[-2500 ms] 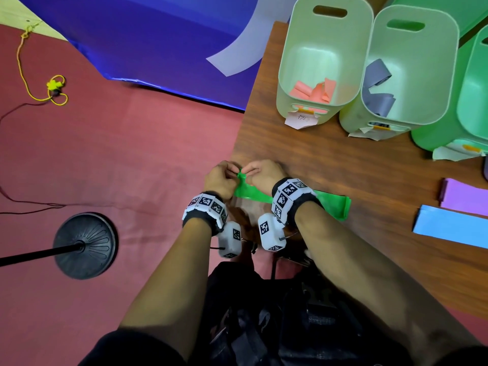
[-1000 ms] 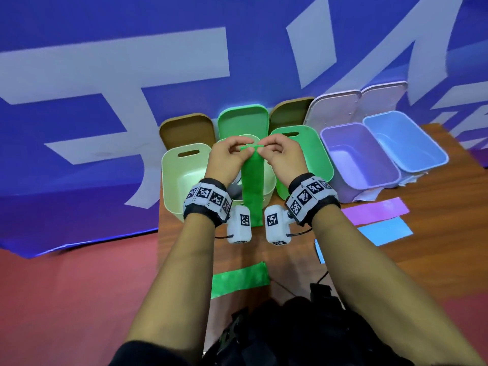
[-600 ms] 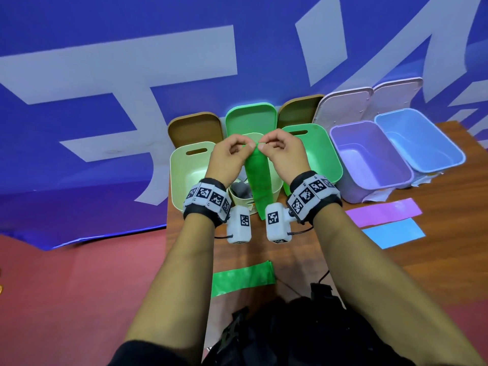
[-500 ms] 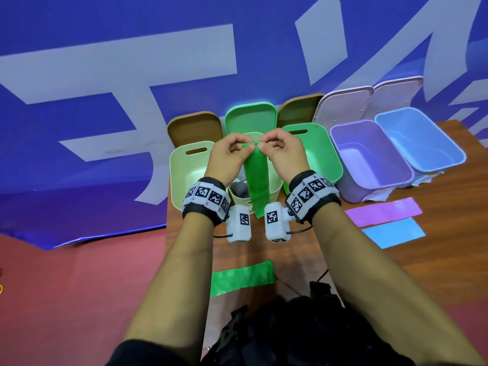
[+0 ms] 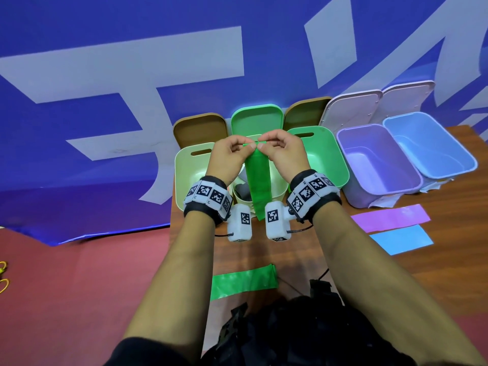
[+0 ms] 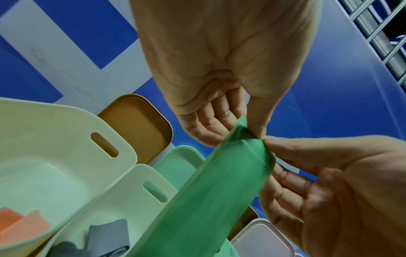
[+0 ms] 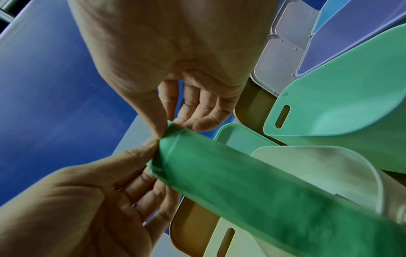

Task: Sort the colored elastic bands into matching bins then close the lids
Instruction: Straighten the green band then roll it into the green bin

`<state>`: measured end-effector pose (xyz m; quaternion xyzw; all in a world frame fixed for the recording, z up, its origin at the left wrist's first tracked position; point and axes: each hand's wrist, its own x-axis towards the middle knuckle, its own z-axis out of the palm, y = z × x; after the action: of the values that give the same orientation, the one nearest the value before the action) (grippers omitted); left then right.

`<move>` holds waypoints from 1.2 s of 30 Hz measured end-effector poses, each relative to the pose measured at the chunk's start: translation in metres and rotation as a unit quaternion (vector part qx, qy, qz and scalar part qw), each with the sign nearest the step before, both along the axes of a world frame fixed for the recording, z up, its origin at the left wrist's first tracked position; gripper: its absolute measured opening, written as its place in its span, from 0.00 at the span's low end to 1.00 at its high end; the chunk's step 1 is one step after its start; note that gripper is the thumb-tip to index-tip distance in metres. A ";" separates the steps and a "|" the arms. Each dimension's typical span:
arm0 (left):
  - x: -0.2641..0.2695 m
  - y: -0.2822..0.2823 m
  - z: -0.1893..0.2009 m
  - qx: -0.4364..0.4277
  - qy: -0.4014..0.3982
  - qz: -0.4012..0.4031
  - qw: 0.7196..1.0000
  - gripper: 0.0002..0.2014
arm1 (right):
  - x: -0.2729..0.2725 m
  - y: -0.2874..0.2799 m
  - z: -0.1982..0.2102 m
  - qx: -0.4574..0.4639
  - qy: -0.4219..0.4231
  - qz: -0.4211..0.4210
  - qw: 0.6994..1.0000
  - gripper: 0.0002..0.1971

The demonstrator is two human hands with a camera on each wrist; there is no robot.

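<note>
A blue banner [image 5: 132,75] backs our wooden table [image 5: 435,273]. Our left hand [image 5: 229,157] and right hand [image 5: 282,154] pinch the green band [image 5: 257,180] by its top edge — thin, smooth, hanging over the pale bins [image 5: 190,167]. The bright green bin [image 5: 332,154] sits at two o'clock; another green band [image 5: 243,283] lies flat at six.

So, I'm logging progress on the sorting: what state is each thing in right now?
Held green band: hanging, top edge pinched by left hand and right hand.
Second green band: flat on table.
Purple band: flat on table.
Blue band: flat on table.
Green bin: open.
Purple bin: open, empty.
Blue bin: open, empty.
</note>
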<state>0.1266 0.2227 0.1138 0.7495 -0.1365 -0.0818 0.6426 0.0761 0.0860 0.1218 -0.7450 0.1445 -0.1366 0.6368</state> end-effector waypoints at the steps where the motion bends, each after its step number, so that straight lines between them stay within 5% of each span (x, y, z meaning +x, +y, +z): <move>1: 0.000 0.000 0.000 -0.004 0.005 0.000 1.000 0.06 | 0.001 0.001 0.000 0.000 -0.001 0.001 1.000 0.07; 36: -0.007 0.005 0.001 -0.024 0.009 0.001 1.000 0.07 | -0.006 0.006 -0.007 -0.008 -0.003 0.001 1.000 0.06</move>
<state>0.1199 0.2273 0.1149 0.7329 -0.1322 -0.0844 0.6620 0.0705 0.0917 0.1150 -0.7497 0.1405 -0.1393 0.6315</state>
